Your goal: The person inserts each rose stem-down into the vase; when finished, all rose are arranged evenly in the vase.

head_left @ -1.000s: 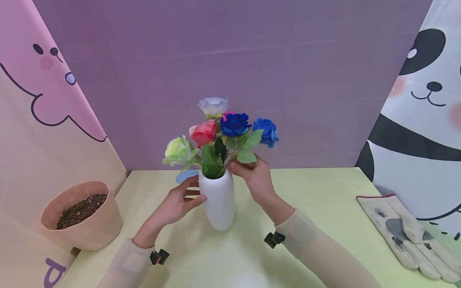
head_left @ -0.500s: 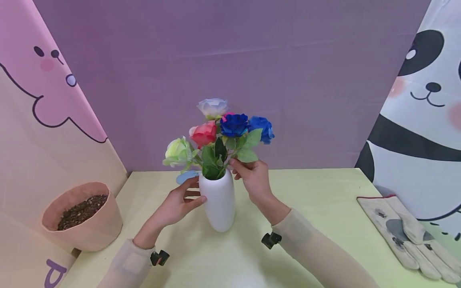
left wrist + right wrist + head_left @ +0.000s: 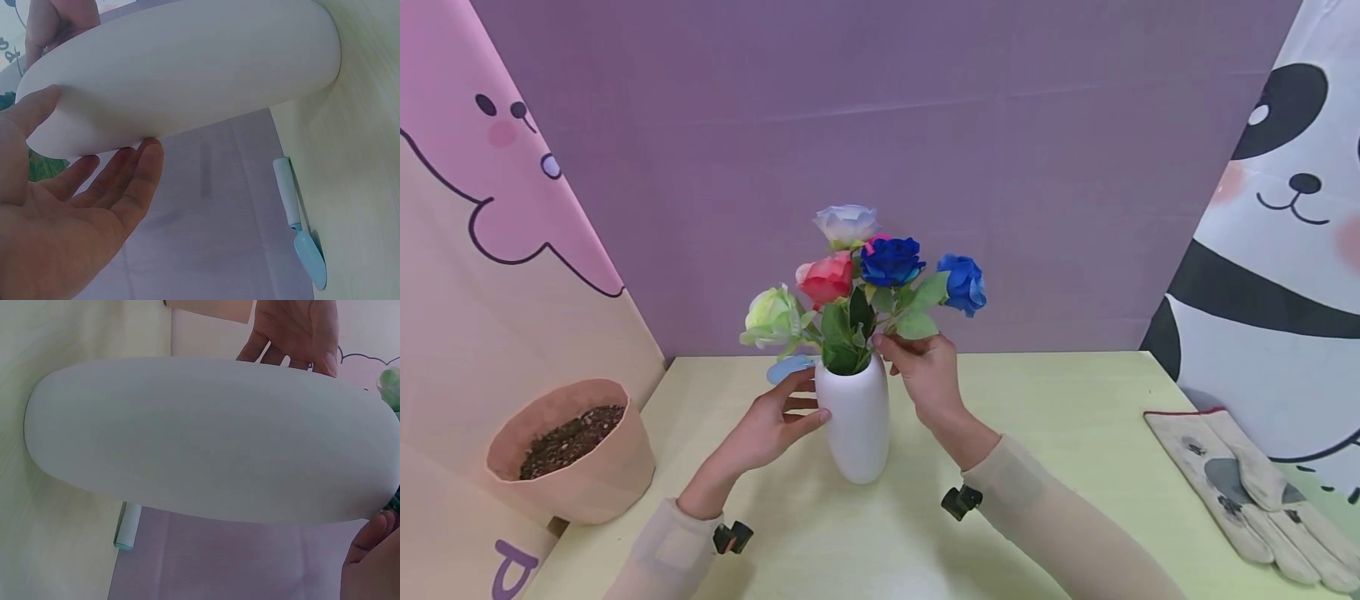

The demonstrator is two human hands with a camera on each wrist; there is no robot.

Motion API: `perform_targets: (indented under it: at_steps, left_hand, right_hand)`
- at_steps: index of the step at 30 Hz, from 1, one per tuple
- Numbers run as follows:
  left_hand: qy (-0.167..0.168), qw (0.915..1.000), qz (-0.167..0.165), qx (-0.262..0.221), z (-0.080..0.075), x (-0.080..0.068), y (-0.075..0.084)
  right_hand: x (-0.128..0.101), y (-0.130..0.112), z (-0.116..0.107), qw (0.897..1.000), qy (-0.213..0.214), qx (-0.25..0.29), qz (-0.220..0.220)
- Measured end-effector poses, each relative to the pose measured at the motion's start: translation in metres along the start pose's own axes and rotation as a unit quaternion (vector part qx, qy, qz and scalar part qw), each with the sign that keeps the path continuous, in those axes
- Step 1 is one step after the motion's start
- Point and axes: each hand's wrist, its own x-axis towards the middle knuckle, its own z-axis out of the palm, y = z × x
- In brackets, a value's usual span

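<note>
At frame centre, the tall white ceramic vase (image 3: 854,421) stands upright on the pale green table (image 3: 1075,400). The left hand (image 3: 767,427) braces the vase's side with straight, spread fingers. The right hand (image 3: 925,371) pinches the blue artificial rose's stem (image 3: 904,321) just above the mouth.

text: none readable | near-left panel (image 3: 445,533): cut-off purple mark at bottom edge, not legible as a letter | vase (image 3: 853,417), pot (image 3: 568,450), gloves (image 3: 1240,483): no labels or brands seen
</note>
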Motion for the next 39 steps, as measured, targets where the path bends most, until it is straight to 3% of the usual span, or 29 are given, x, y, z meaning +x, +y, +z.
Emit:
perform_targets:
  at_steps: [8,21,39]
  left_hand:
    - [0.001,1.0,-0.005,-0.001,0.0,0.001,0.0]
    - [-0.002,1.0,0.0,0.0,0.0,0.0,0.0]
    - [-0.004,1.0,0.001,-0.002,-0.001,0.0,-0.001]
  right_hand:
    - [0.0,-0.002,0.001,0.998,0.025,0.001,0.054]
    - [0.0,0.002,0.008,0.996,0.014,-0.051,0.072]
    - [-0.001,-0.003,0.01,0.995,-0.004,-0.071,0.066]
